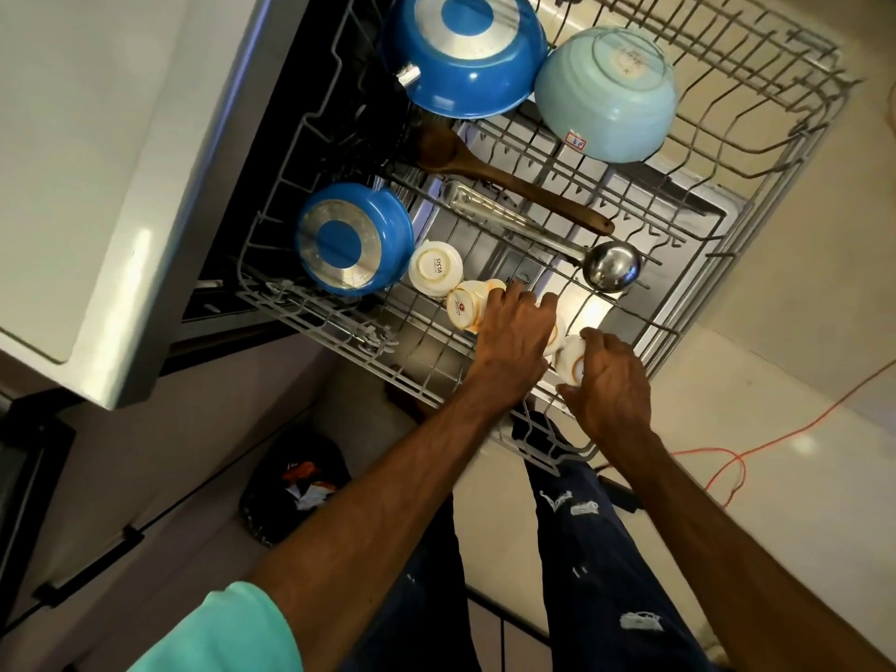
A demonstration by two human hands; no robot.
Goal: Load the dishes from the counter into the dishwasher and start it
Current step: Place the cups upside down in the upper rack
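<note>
Rack (310,315) holds cups (434,269); left hand (514,341) grips third cup (557,334); right hand (613,385) grips fourth cup (572,363).

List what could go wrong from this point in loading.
The right hand grips a cup beside a second cup under the left hand; they could knock and chip. The tilted cup nearby may tip over. The ladle and wooden spoon lie loose across the rack and might slip through.
</note>
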